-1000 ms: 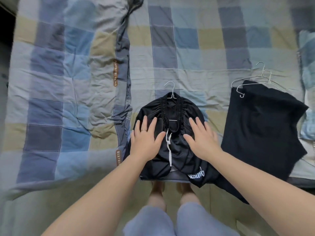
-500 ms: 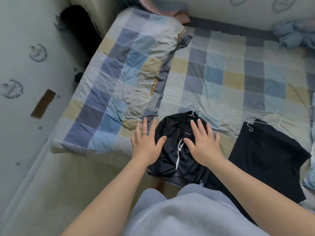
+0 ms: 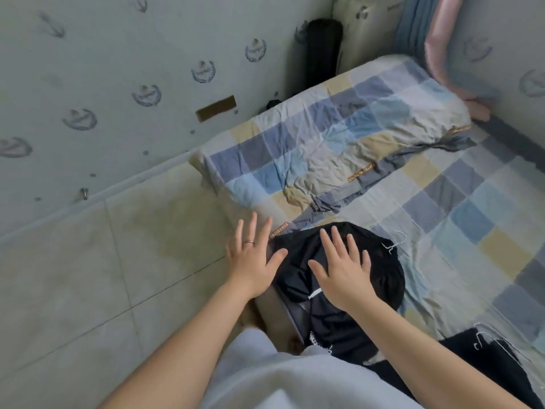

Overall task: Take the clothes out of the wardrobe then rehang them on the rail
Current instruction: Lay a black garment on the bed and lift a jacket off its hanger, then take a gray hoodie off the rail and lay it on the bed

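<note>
Swinging left toward the wall now, I see my left hand has slid to the black garment's edge, fingers spread. My right hand stays flat on it, at the bed's near edge.

A black garment lies at the edge of the bed, the hook of its wire hanger poking out on the checked sheet. The right hand is spread flat over the garment with its fingers straight. The left hand, a ring on one finger, is spread over the garment's left edge. A folded checked quilt lies beyond them. A second dark garment with wire hangers lies at the lower right.
</note>
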